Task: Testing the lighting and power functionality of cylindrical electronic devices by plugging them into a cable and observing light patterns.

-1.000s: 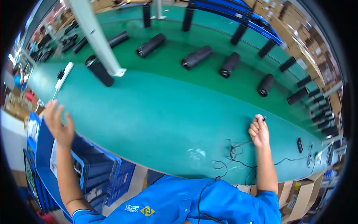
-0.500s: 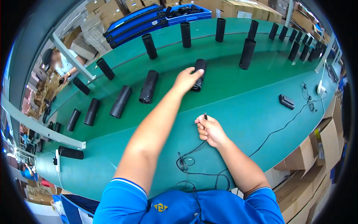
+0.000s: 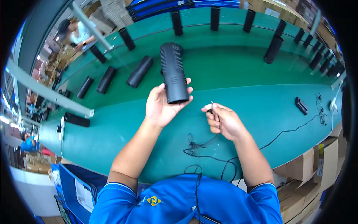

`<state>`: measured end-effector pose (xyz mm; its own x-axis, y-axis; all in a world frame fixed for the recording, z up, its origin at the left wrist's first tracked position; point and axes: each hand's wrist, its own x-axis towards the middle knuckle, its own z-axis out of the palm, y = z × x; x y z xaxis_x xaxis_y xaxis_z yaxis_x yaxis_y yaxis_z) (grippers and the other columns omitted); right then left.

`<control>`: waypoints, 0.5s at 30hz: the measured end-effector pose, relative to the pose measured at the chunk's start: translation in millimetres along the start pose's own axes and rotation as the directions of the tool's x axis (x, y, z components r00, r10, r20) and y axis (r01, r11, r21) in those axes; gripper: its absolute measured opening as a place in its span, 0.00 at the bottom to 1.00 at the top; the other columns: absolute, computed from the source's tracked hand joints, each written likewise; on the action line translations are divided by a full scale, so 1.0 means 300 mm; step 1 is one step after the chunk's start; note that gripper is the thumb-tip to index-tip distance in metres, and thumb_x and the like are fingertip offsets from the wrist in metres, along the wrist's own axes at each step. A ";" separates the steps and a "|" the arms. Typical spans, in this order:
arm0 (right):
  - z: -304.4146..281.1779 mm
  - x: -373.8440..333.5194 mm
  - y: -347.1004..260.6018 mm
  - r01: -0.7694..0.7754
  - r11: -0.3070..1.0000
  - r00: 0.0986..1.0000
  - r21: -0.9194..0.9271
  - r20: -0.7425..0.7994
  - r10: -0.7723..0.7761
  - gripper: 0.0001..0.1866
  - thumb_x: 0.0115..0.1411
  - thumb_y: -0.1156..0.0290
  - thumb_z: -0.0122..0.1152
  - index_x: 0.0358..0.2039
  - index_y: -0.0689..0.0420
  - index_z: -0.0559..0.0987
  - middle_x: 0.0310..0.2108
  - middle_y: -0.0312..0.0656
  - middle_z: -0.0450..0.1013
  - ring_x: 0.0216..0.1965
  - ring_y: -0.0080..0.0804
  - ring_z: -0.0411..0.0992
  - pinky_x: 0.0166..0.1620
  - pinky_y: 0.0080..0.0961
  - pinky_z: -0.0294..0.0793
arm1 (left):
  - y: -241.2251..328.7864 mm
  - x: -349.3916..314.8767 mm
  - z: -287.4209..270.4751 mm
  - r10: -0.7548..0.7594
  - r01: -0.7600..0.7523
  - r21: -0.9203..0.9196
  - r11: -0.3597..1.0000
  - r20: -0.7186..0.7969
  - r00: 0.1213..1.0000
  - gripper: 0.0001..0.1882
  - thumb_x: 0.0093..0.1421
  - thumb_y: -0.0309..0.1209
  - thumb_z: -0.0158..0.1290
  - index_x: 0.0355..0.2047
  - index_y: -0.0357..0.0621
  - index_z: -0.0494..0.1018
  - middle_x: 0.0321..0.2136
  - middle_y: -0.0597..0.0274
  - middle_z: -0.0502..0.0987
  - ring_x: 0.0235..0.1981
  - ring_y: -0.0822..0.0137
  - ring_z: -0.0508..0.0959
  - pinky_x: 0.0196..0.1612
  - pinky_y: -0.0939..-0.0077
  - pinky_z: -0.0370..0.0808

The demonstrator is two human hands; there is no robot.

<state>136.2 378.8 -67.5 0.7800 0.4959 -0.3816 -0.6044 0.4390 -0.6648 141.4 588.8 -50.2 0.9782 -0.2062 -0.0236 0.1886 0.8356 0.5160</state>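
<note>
My left hand [image 3: 159, 107] is closed around the lower part of a black cylindrical housing [image 3: 173, 72], which is raised off the green surface. The housing has ribbed sides and an open lower end turned toward me. To its right, my right hand [image 3: 230, 123] pinches the plug end of a thin black cable [image 3: 233, 159], with the metal tip pointing up. Plug and housing are apart. The cable lies in loose loops near my body. Behind the raised housing, part of another black piece shows, mostly hidden.
Similar black cylinders [image 3: 140, 71] stand or lie in rows along the green belt [image 3: 220, 67]. One more cylinder [image 3: 77, 120] lies by the left post. A small black box [image 3: 301, 106] and a white power strip [image 3: 332, 104] are at right. Another person [image 3: 80, 35] works at far left.
My left hand has lifted the cylinder off the belt and brought it nearer, to the left. The right hand still holds the plug. The view has shifted, and the other cylinders sit elsewhere in it.
</note>
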 end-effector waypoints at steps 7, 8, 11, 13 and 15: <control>0.162 -0.091 0.029 -0.060 0.875 0.970 -0.480 0.179 0.165 0.10 0.66 0.67 0.48 0.33 0.60 0.72 0.17 0.31 0.59 0.13 0.14 0.50 0.17 0.11 0.51 | -0.026 -0.302 -0.141 0.086 -0.088 -0.182 0.979 -0.020 0.996 0.32 0.59 0.42 0.49 0.60 0.43 0.55 0.48 0.50 0.69 0.47 0.54 0.74 0.49 0.51 0.72; 0.184 -0.101 0.035 -0.056 0.818 0.971 -0.572 0.159 0.177 0.10 0.66 0.67 0.47 0.34 0.60 0.72 0.17 0.31 0.59 0.13 0.14 0.50 0.18 0.11 0.52 | -0.031 -0.325 -0.157 0.093 -0.096 -0.180 0.979 -0.022 0.995 0.33 0.58 0.42 0.49 0.60 0.45 0.55 0.49 0.50 0.69 0.47 0.54 0.74 0.50 0.51 0.71; 0.219 -0.125 0.048 -0.015 0.784 0.962 -0.621 0.206 0.181 0.11 0.66 0.67 0.47 0.33 0.61 0.73 0.16 0.31 0.60 0.14 0.14 0.52 0.18 0.11 0.52 | -0.030 -0.355 -0.171 0.123 -0.122 -0.154 0.980 -0.002 0.992 0.35 0.55 0.41 0.51 0.61 0.46 0.54 0.49 0.51 0.68 0.47 0.54 0.74 0.50 0.51 0.71; 0.235 -0.137 0.057 0.045 0.751 0.949 -0.659 0.263 0.175 0.11 0.66 0.68 0.46 0.32 0.61 0.73 0.15 0.31 0.60 0.14 0.14 0.53 0.19 0.11 0.53 | -0.027 -0.369 -0.170 0.151 -0.147 -0.116 0.982 0.030 0.988 0.37 0.52 0.39 0.53 0.61 0.47 0.53 0.50 0.51 0.68 0.47 0.54 0.74 0.51 0.52 0.71; 0.259 -0.144 0.066 0.073 0.695 0.959 -0.715 0.240 0.147 0.11 0.65 0.68 0.46 0.31 0.61 0.74 0.15 0.33 0.62 0.15 0.17 0.56 0.20 0.15 0.55 | -0.032 -0.382 -0.169 0.166 -0.162 -0.082 0.983 0.037 0.985 0.39 0.51 0.39 0.54 0.62 0.48 0.53 0.49 0.51 0.68 0.47 0.54 0.73 0.52 0.51 0.70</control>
<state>78.1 424.3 -14.3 0.6205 0.7205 -0.3096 -0.2475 -0.1947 -0.9491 31.7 630.3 -95.8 0.9921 -0.0834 0.0936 0.0338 0.8967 0.4413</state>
